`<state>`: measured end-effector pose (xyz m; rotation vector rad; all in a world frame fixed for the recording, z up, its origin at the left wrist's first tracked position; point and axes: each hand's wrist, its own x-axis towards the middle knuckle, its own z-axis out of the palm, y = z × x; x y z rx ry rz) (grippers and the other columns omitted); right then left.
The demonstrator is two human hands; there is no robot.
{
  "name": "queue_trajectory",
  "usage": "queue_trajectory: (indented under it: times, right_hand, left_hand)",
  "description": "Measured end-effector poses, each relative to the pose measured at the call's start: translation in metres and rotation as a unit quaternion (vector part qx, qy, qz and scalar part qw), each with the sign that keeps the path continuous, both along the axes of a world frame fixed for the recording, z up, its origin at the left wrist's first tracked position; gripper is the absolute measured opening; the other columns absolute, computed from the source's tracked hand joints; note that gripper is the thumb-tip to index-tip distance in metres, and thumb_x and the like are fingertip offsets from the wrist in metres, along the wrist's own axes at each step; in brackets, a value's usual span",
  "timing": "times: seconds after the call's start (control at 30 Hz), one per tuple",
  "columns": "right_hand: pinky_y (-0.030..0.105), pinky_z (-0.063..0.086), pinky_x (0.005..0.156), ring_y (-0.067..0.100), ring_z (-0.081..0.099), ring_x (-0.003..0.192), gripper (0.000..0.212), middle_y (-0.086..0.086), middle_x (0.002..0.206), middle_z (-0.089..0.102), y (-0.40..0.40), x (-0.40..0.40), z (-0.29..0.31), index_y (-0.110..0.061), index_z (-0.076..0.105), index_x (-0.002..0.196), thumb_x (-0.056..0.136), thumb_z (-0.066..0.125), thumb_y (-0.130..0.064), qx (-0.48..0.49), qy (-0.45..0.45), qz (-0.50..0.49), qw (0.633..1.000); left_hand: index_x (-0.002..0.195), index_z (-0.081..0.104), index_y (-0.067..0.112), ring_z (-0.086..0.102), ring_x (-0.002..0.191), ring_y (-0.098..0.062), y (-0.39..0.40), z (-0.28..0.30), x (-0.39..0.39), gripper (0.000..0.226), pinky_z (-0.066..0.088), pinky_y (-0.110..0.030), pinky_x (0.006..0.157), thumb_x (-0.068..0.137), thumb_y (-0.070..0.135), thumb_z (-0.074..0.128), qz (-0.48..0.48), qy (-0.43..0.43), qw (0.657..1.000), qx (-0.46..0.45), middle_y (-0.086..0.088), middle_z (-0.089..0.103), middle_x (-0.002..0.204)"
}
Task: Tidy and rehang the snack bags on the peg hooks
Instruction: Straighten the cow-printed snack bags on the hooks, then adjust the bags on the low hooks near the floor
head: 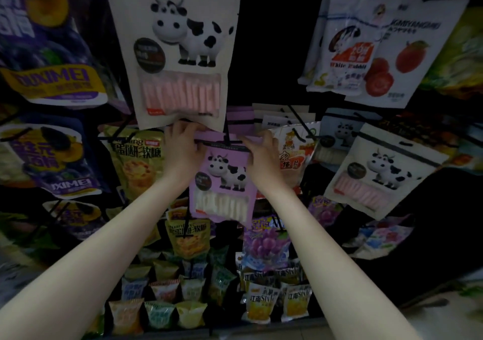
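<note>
A purple snack bag (222, 183) with a cartoon cow and a clear window hangs at the centre of the dark display. My left hand (183, 143) grips its top left corner. My right hand (261, 149) grips its top right corner. A black peg hook (226, 133) crosses the bag's top edge between my hands. More purple bags (240, 119) hang behind it on the same hook. Whether the front bag's hole sits on the hook is hidden.
A large cream cow bag (180, 52) hangs just above my hands. Another cream cow bag (379, 175) hangs at the right. Purple plum bags (49, 162) fill the left side. Yellow egg-tart candy bags (136, 162) and grape bags (266, 240) hang below.
</note>
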<state>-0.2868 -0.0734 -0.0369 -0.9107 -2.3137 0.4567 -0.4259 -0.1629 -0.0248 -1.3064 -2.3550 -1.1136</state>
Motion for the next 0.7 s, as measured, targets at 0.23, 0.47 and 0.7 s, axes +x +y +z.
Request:
queue_trajectory:
  times: [0.23,0.47,0.7]
  right_hand:
    - [0.028,0.028,0.101,0.031,0.034,0.125,0.037,0.013,0.133,0.038,0.017,0.087,-0.038,-0.009,0.061,0.117,0.086,0.047,0.005,-0.059,0.064,-0.15,0.985]
    - [0.038,0.026,0.112,0.028,0.026,0.137,0.061,0.013,0.148,0.028,0.103,0.106,-0.008,-0.009,0.029,0.143,0.089,0.054,-0.002,-0.052,0.059,-0.1,0.992]
    - [0.029,0.036,0.1,0.027,0.041,0.125,0.047,0.014,0.135,0.042,0.116,0.097,-0.021,-0.007,0.045,0.132,0.087,0.05,0.005,-0.068,0.114,-0.049,0.99]
  left_hand:
    - [0.099,0.06,0.004,0.047,0.098,-0.037,-0.018,-0.05,0.03,0.022,0.041,-0.041,0.08,0.082,-0.007,0.055,-0.137,0.026,0.99,-0.016,-0.016,0.053,0.103]
    - [0.115,0.057,0.005,0.045,0.114,-0.031,0.021,-0.052,0.072,0.033,0.036,-0.033,0.09,0.084,-0.005,0.051,-0.172,0.02,0.983,-0.058,-0.013,0.051,0.119]
    - [0.123,0.053,0.01,0.05,0.106,-0.026,0.026,-0.047,0.081,0.038,0.032,-0.021,0.073,0.088,-0.003,0.049,-0.125,-0.032,0.99,-0.064,-0.011,0.047,0.125]
